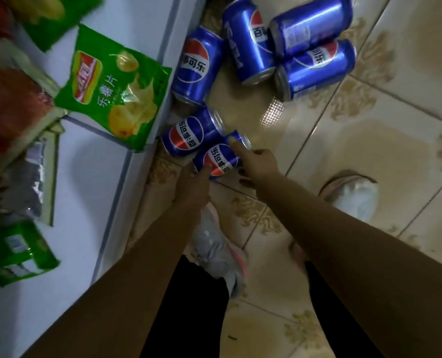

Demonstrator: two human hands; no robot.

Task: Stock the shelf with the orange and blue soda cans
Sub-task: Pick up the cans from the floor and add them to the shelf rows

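Observation:
Several blue soda cans lie on their sides on the tiled floor beside the white shelf (98, 192). One blue can (221, 160) sits between my two hands. My left hand (194, 183) holds its near end with the thumb on the side. My right hand (257, 162) grips its far end, thumb on top and fingers curled underneath. A second can (188, 138) lies touching it, against the shelf's base. Further off lie more blue cans (199, 65), (248, 42), (318, 68). No orange can is in view.
A green chips bag (116, 96) overhangs the shelf edge above the cans. More green and red snack bags (10, 104) lie on the shelf at left. My shoes (219, 251), (354, 195) stand on the tiles (369, 140) below and right of my hands.

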